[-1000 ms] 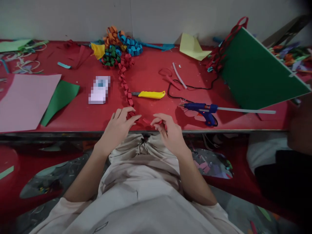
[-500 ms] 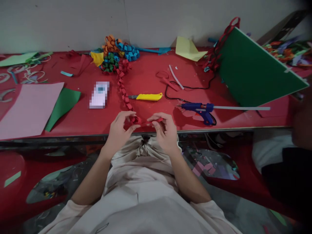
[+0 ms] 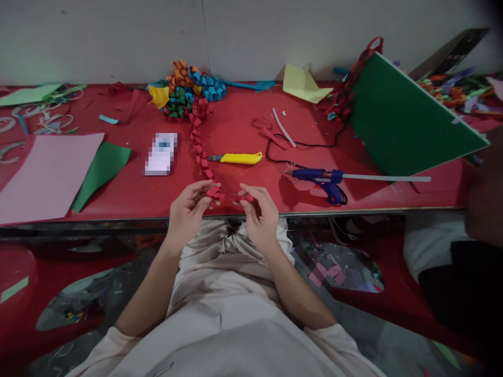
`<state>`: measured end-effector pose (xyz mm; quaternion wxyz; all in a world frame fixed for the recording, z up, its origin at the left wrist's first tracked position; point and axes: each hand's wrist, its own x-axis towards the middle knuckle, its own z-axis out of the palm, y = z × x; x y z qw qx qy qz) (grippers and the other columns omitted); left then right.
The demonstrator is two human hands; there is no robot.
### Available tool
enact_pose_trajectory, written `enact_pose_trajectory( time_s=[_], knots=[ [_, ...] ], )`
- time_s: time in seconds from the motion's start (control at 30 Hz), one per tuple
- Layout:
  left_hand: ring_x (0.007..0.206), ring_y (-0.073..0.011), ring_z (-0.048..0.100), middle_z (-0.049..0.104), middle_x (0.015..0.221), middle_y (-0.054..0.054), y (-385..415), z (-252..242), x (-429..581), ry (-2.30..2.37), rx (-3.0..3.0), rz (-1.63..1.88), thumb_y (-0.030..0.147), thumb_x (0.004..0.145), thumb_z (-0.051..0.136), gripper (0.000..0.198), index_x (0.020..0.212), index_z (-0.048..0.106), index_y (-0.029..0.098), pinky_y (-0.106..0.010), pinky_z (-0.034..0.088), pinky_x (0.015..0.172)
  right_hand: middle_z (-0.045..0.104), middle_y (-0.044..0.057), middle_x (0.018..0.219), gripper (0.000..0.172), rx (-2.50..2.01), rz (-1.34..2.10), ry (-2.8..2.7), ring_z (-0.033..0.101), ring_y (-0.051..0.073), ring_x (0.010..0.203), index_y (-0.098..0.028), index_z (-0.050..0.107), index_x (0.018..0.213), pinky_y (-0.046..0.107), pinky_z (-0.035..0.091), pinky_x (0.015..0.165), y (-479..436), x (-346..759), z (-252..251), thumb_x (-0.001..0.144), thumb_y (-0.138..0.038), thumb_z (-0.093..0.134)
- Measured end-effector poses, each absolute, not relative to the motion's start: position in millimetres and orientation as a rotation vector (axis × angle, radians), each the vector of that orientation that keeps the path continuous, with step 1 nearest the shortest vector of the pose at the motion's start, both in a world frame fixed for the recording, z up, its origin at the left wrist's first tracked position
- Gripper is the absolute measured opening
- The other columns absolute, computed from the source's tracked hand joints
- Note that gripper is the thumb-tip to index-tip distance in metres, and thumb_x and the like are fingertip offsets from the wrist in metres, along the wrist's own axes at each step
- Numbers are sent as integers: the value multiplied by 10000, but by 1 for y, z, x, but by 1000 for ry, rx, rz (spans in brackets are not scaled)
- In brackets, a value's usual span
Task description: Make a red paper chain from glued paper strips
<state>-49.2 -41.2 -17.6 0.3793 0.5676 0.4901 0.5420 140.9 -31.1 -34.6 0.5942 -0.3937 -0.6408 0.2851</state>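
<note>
Near the table's front edge, my left hand (image 3: 187, 212) is closed on the near end of a red paper chain (image 3: 198, 152). That chain runs back to a bunch of orange, blue, green and yellow paper chains (image 3: 184, 86). My right hand (image 3: 262, 212) pinches a red paper strip (image 3: 244, 198) a short way to the right. Whether the strip joins the chain between my fingers I cannot tell. Beyond my hands lies a yellow utility knife (image 3: 240, 158) with its blade pointing left. A blue glue gun (image 3: 320, 180) rests on its side to the right, a white glue stick (image 3: 387, 178) projecting from its rear.
On the left are a pink sheet (image 3: 47, 173), a green sheet (image 3: 104, 170) and a blurred phone-like object (image 3: 161, 153). A green board (image 3: 412, 120) leans at the right, with the glue gun's black cord (image 3: 314, 144) nearby. Another person (image 3: 451, 277) sits at the far right.
My hands have drawn slightly apart and shifted a little left. The chain's end has turned in my left fingers, and the strip in my right hand now lies more level.
</note>
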Motion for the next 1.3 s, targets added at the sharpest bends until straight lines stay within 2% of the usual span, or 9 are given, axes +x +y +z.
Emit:
enact_pose_trajectory(
  time_s=[0.23,0.33,0.4,0.57,0.63,0.77,0.9,1.03,1.3],
  knots=[
    [915,-184,780,793,1135,-112,-45,-24,-40,1379,1402,1438,436,813,867,420,1093,708,167,-270,645,831,798,57,1073,177,-896,610,-1510,757,193,1002,-293,700,1152,355,619,929,-41,131,-41,978,-264,682],
    [758,-158,774,800,1129,-118,-47,-21,-38,1306,1405,1427,471,886,791,386,1104,716,162,-232,637,671,803,38,1002,261,-907,844,-1213,776,180,922,-263,613,1100,329,633,847,-41,119,-44,911,-330,779],
    [752,-160,777,794,1166,-131,-47,-21,-39,1266,1401,1413,494,935,730,413,1175,716,158,-235,642,657,807,28,953,298,-890,929,-1056,781,176,874,-247,590,1050,314,640,798,-39,114,-44,876,-343,812],
    [1088,-219,772,768,1255,-136,-49,-26,-40,1295,1544,1407,453,982,682,426,1311,688,183,-275,659,820,818,27,985,113,-853,747,-1235,776,166,900,-258,756,1036,313,645,858,-33,121,-38,925,-232,754],
    [1124,-218,764,789,1195,-118,-50,-28,-39,1343,1587,1483,405,956,732,375,1260,697,190,-291,640,906,818,40,1024,156,-847,631,-1376,772,175,954,-271,791,1054,331,640,902,-31,127,-35,973,-199,679],
    [1003,-166,779,808,1075,-62,-48,-23,-36,1366,1705,1610,328,917,785,194,1070,756,212,-247,614,873,795,63,1104,286,-795,517,-1529,756,160,1006,-284,801,1116,318,628,915,-32,132,-29,1011,-133,581],
    [847,-131,748,798,967,-51,-48,-17,-36,1399,1794,1578,348,907,792,188,1042,807,219,-213,596,779,797,64,1062,244,-743,468,-1582,755,158,979,-266,789,1093,315,629,892,-35,132,-24,1001,-128,610],
    [938,-158,749,792,1031,-66,-48,-18,-37,1382,1682,1525,349,869,828,257,1094,814,227,-251,599,865,798,64,1069,208,-733,437,-1660,751,164,995,-252,764,1092,326,630,897,-37,135,-24,1003,-135,616],
    [923,-142,730,781,987,-37,-48,-21,-35,1360,1683,1528,282,874,817,130,1000,828,252,-256,593,870,763,81,1183,260,-760,408,-1812,719,176,1085,-258,711,1179,358,608,958,-37,140,-26,1017,-114,568]
  ],
)
